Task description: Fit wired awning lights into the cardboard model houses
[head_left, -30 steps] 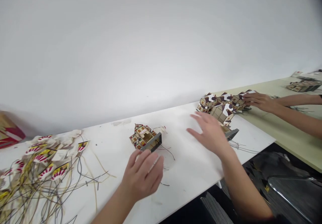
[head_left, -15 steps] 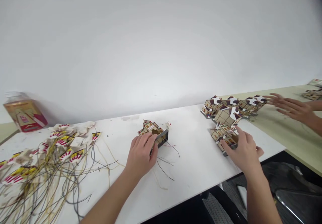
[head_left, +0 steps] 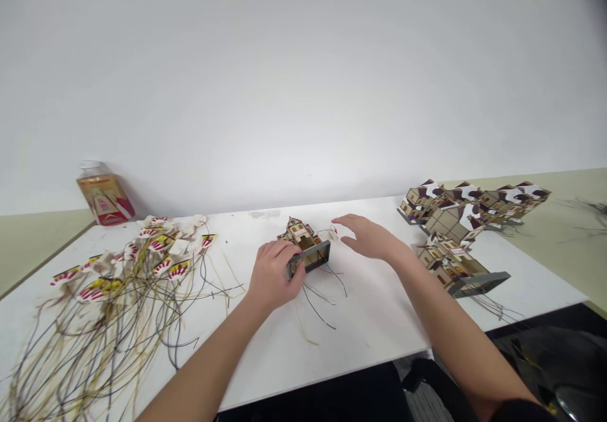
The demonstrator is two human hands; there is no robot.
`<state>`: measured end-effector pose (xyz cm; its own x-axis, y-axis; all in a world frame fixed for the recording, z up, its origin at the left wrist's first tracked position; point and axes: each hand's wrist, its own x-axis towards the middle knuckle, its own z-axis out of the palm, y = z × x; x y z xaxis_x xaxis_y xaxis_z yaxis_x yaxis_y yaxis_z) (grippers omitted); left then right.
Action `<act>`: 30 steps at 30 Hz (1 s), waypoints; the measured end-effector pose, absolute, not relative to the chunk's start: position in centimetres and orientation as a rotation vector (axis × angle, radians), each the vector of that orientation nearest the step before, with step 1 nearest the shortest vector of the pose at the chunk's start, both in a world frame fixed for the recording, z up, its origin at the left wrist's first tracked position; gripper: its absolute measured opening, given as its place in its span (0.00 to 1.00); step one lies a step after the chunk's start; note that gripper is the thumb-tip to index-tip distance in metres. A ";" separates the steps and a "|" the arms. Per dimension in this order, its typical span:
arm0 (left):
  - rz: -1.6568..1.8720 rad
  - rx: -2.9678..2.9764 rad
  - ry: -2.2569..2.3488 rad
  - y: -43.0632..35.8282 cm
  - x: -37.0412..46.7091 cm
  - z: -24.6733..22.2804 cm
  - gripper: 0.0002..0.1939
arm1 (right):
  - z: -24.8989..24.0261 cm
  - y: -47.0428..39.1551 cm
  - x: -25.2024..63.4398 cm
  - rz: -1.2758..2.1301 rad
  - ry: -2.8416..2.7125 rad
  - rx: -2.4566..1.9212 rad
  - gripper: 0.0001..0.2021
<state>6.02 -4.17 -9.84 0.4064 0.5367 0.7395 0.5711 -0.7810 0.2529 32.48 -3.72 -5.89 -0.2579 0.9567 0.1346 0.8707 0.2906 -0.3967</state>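
My left hand (head_left: pixel 277 276) is closed on the near left edge of a small model house (head_left: pixel 300 231), tipped so that its grey base (head_left: pixel 323 254) faces me. Thin wires trail from its underside across the white table. Just right of the house lies a small white piece with red stripes (head_left: pixel 334 233), joined to it by a wire. My right hand (head_left: pixel 365 238) reaches in from the right, thumb and fingers apart around the striped piece. Whether a fingertip touches that piece I cannot tell.
At left lies a heap of striped pieces (head_left: pixel 177 270) with long tangled wires. Behind it a drink bottle (head_left: pixel 105 200) leans by the wall. Several model houses (head_left: pixel 450 223) stand at right, the nearest tipped on its side. Dark wires (head_left: pixel 595 210) show at far right.
My right hand has let go of the tipped house at right and moved left to the striped piece. My left hand keeps its hold. The other person's hands have left the view, which has shifted left.
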 end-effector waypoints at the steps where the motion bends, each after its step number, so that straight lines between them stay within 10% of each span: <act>1: -1.329 -2.605 -1.025 -4.1 6.0 -9.9 0.07 | -6.6 -2.0 32.4 0.449 -2.242 -1.695 0.29; 30: -1.307 -2.642 -1.105 -4.1 6.1 -9.4 0.17 | -8.9 -1.8 31.1 0.711 -1.817 -1.071 0.19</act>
